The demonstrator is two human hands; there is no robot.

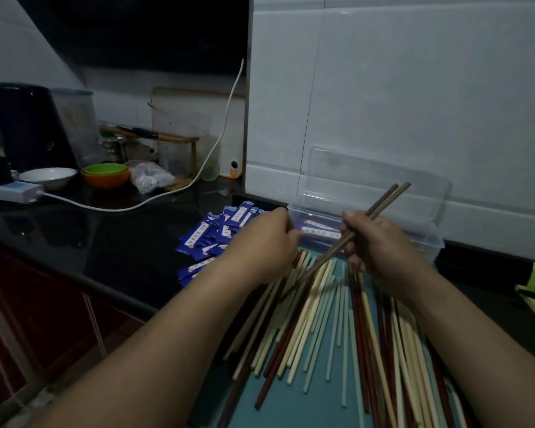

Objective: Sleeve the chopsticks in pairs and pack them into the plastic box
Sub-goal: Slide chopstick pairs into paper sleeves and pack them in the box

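Your right hand grips a pair of brown chopsticks, tips slanting up and right over the clear plastic box. Your left hand is curled, knuckles up, at the box's near-left corner; I can't tell if it's holding anything. Blue sleeves lie left of it, their print too small to read. Loose chopsticks are fanned under your wrists.

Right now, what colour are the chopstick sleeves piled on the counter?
The sleeves are blue with white labels; head view.
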